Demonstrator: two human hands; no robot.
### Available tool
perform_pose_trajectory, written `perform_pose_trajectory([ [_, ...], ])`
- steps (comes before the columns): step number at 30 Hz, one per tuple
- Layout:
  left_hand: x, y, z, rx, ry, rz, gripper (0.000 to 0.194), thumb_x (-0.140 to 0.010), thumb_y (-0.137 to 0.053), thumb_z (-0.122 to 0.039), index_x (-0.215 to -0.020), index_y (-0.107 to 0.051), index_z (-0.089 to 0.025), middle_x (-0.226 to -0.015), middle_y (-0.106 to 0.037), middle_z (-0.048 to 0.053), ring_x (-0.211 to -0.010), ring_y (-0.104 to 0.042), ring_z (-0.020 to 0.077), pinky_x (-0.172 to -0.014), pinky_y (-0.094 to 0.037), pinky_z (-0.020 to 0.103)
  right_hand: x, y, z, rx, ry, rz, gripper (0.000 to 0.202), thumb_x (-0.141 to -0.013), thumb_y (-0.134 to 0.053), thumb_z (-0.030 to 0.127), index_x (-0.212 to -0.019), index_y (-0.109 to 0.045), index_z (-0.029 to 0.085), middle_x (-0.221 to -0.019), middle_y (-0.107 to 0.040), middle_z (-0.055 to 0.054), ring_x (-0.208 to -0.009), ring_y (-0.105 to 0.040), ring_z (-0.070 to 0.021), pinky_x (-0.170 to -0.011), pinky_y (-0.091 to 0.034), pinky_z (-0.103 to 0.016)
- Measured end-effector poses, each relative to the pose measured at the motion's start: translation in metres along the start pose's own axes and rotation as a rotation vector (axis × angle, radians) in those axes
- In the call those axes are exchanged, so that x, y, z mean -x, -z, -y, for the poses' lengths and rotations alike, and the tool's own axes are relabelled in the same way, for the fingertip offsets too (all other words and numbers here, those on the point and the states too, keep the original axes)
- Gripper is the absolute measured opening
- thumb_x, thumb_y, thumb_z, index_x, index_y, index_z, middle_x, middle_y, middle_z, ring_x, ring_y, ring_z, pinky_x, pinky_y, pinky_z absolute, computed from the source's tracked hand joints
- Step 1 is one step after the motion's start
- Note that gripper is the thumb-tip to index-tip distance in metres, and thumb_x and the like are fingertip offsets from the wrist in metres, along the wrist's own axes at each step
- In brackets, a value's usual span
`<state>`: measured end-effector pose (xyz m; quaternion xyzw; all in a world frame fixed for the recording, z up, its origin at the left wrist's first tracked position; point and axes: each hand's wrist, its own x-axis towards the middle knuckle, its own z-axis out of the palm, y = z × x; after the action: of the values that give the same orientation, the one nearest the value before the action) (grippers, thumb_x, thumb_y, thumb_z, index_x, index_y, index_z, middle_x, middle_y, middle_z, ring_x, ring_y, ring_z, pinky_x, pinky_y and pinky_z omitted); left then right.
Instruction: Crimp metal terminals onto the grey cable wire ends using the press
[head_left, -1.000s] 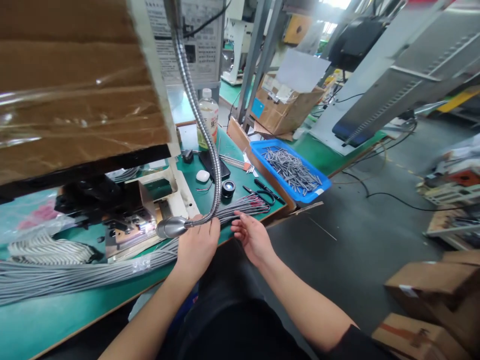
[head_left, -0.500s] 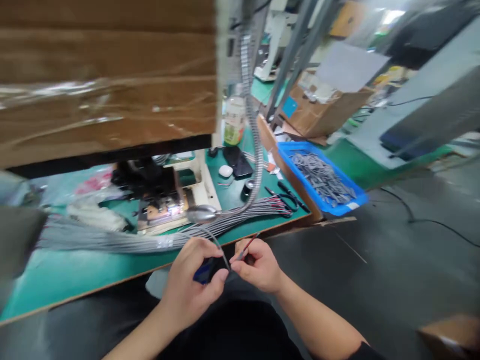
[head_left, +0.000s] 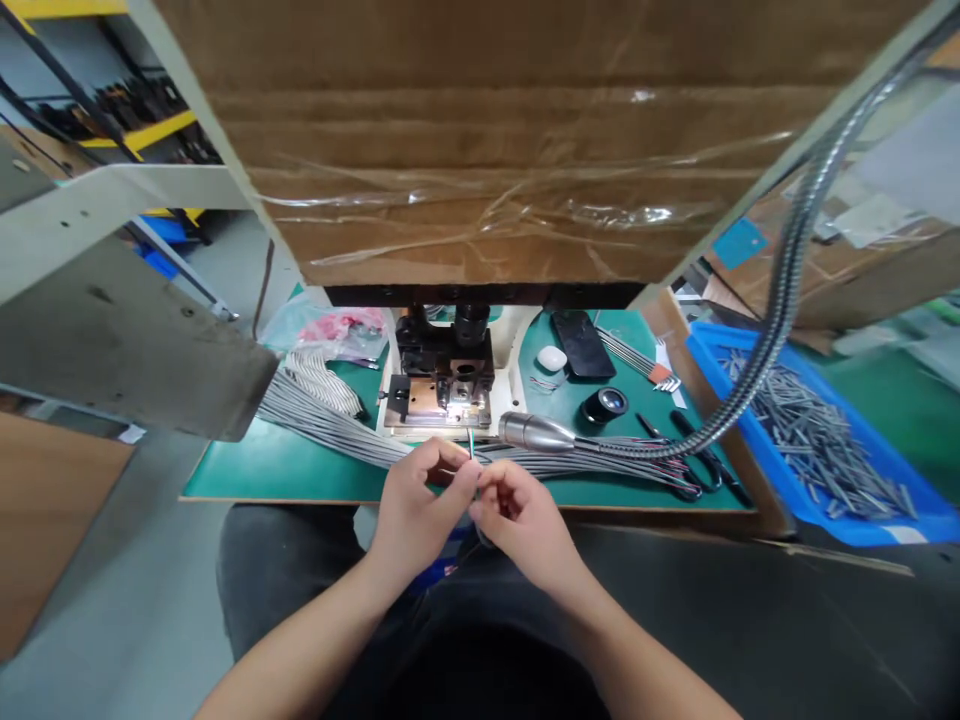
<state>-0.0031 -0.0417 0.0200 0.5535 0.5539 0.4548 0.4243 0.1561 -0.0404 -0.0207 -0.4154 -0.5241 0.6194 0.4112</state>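
Note:
Between my hands is a thin grey cable [head_left: 472,440], its end pointing up toward a small press machine [head_left: 465,375]. My left hand [head_left: 424,500] pinches it between thumb and forefinger just in front of the lit metal plate. Close beside it, my right hand [head_left: 521,510] has its fingers closed on the same cable a little lower. A lower part of the cable hangs beneath my hands, mostly hidden by them. Behind my hands a long bundle of grey cables [head_left: 330,425] lies across the green bench.
A brown taped cardboard panel [head_left: 480,150] covers the machine's upper part. A lamp on a flexible metal neck [head_left: 540,432] reaches in from the right. A blue tray [head_left: 709,345] of grey pieces, scissors [head_left: 709,465], a phone [head_left: 583,345] and a black loupe [head_left: 604,405] are on the right.
The view has swung left, so the machine is now centred. My hands have come up in front of its plate, and the cable end now points toward it.

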Motion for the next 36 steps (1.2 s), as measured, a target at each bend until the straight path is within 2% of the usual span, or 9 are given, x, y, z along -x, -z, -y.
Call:
perform_pose_trajectory([
  [2,-0.006,0.0,0.001,0.006,0.068,0.028,0.019,-0.091,-0.062,-0.034,-0.081,-0.065,-0.019,-0.075,-0.073,0.001,-0.068,-0.068,0.0158,-0.063,-0.051,0.025,-0.006,0.0,0.0,-0.134,0.004,-0.072,0.034,-0.085,-0.073,0.05,-0.099,-0.057,0.024,-0.065,-0.049,0.008,-0.048,-0.04,-0.0089,-0.045,-0.034,-0.021],
  [3,-0.008,0.0,0.001,-0.005,0.094,0.041,0.02,-0.092,-0.061,-0.034,-0.08,-0.065,-0.019,-0.072,-0.072,0.0,-0.065,-0.067,0.0153,-0.06,-0.05,0.024,-0.01,0.001,0.002,-0.145,0.012,-0.097,0.033,-0.087,-0.07,0.052,-0.097,-0.057,0.024,-0.062,-0.047,0.008,-0.046,-0.039,-0.0087,-0.043,-0.033,-0.021],
  [7,-0.015,0.001,0.0,-0.099,0.123,0.059,0.019,-0.09,-0.059,-0.03,-0.074,-0.058,-0.02,-0.061,-0.067,-0.003,-0.055,-0.061,0.0132,-0.054,-0.043,0.023,-0.03,0.001,0.021,0.075,0.005,-0.049,0.041,-0.093,-0.061,0.047,-0.063,-0.05,0.021,-0.053,-0.045,0.005,-0.047,-0.041,-0.0098,-0.046,-0.035,-0.023],
  [11,-0.021,0.002,0.002,-0.128,0.112,0.094,0.022,-0.088,-0.057,-0.024,-0.066,-0.051,-0.021,-0.057,-0.063,-0.004,-0.054,-0.058,0.0131,-0.052,-0.039,0.023,-0.046,-0.001,0.033,0.217,0.032,-0.076,0.028,-0.09,-0.061,0.031,-0.066,-0.051,0.021,-0.061,-0.053,0.005,-0.058,-0.052,-0.0127,-0.057,-0.044,-0.024],
  [16,-0.03,0.003,0.01,-0.012,0.186,0.125,0.021,-0.088,-0.055,-0.019,-0.067,-0.053,-0.021,-0.057,-0.064,-0.005,-0.055,-0.061,0.0126,-0.055,-0.044,0.022,-0.055,-0.002,0.022,0.206,0.003,-0.096,0.024,-0.091,-0.061,0.033,-0.071,-0.055,0.022,-0.061,-0.055,0.005,-0.058,-0.053,-0.0136,-0.056,-0.045,-0.025],
  [20,-0.035,0.004,0.014,0.022,0.223,0.135,0.02,-0.088,-0.055,-0.018,-0.068,-0.057,-0.02,-0.053,-0.061,-0.006,-0.05,-0.057,0.0104,-0.052,-0.042,0.02,-0.057,-0.002,0.01,0.11,-0.031,-0.126,0.02,-0.089,-0.066,0.033,-0.075,-0.063,0.02,-0.061,-0.056,0.004,-0.058,-0.055,-0.0135,-0.057,-0.046,-0.025],
  [25,-0.036,0.004,0.02,0.057,0.257,0.14,0.019,-0.088,-0.055,-0.019,-0.07,-0.059,-0.019,-0.051,-0.059,-0.006,-0.048,-0.054,0.0096,-0.049,-0.04,0.019,-0.061,-0.001,0.006,-0.022,-0.046,-0.076,0.018,-0.089,-0.068,0.035,-0.08,-0.068,0.019,-0.06,-0.058,0.003,-0.057,-0.055,-0.0136,-0.055,-0.045,-0.026],
  [32,-0.036,0.004,0.025,0.131,0.307,0.1,0.017,-0.088,-0.056,-0.022,-0.072,-0.061,-0.019,-0.049,-0.06,-0.005,-0.046,-0.055,0.0104,-0.047,-0.043,0.019,-0.067,-0.001,0.004,-0.022,-0.032,-0.072,0.025,-0.09,-0.069,0.036,-0.071,-0.066,0.019,-0.057,-0.06,0.002,-0.054,-0.055,-0.0127,-0.051,-0.042,-0.024],
  [36,-0.038,0.002,0.027,0.201,0.321,0.089,0.016,-0.086,-0.057,-0.021,-0.071,-0.061,-0.018,-0.048,-0.059,-0.004,-0.043,-0.055,0.0103,-0.044,-0.042,0.018,-0.069,0.0,0.004,-0.029,-0.052,-0.039,0.031,-0.091,-0.069,0.042,-0.07,-0.066,0.018,-0.055,-0.057,0.002,-0.048,-0.046,-0.0097,-0.047,-0.036,-0.023],
])
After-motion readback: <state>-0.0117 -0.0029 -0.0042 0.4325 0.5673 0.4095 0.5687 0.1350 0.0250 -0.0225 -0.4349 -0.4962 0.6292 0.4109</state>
